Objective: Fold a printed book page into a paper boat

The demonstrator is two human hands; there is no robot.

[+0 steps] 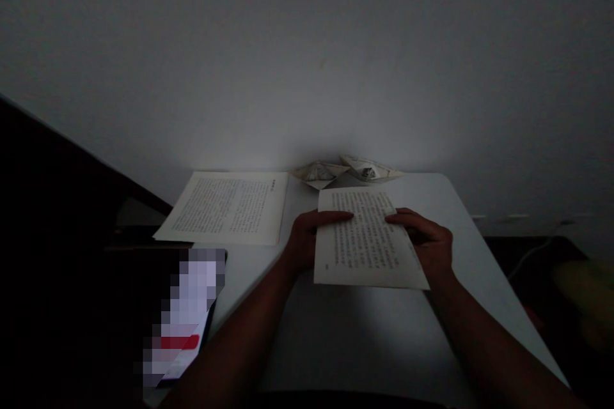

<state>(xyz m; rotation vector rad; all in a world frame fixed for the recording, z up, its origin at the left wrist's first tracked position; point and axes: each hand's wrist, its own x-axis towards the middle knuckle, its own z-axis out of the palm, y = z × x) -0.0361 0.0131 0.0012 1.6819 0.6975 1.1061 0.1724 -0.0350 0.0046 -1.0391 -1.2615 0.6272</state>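
A printed sheet of paper (367, 252), covered in lines of small text, is held above the table between my two hands. My left hand (307, 236) grips its left side, thumb lying on top and the other fingers underneath, out of sight. On the right side my right hand (426, 239) pinches it the same way, its fingers partly hidden behind the sheet. Just beyond the sheet, against the wall, sit two folded paper boats, a left one (320, 172) and a right one (371, 169).
A stack of printed pages (230, 208) lies at the table's left back corner. Nearer, at the left edge, is a lit phone (192, 300) with a blurred screen. The white table (451, 204) meets a plain wall (307, 64). Dark areas flank it; a cable shows at right.
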